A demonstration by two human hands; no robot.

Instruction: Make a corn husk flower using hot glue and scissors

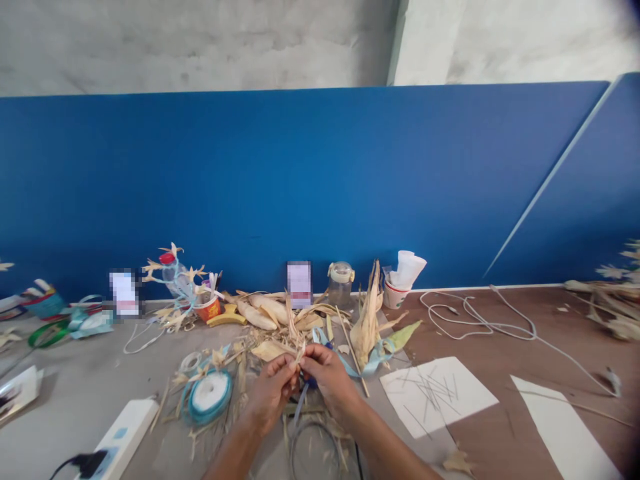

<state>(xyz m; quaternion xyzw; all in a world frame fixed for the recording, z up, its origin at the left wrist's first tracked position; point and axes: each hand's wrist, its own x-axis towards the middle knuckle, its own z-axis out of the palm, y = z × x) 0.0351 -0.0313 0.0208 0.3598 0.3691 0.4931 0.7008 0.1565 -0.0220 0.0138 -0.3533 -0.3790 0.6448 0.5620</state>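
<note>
In the middle of the desk my left hand (274, 383) and my right hand (330, 375) meet, fingertips pinched together on a small pale strip of dried corn husk (300, 353). The husk's lower part is hidden by the fingers. Behind the hands lies a heap of dried corn husks (260, 310). To the right stands an upright bundle of husk leaves (367, 330), with light blue ribbon (377, 357) at its base. A spool of blue ribbon (210, 397) lies left of my left hand, among husk scraps. Below the hands is a looped grey cable (315, 427).
A sheet of white paper (440, 393) with several thin dark sticks lies at right, near a white cable (500, 327). Along the blue partition (320, 187) stand a phone (299, 283), a glass jar (341, 283) and a paper cup (397, 293). A power strip (123, 433) is front left.
</note>
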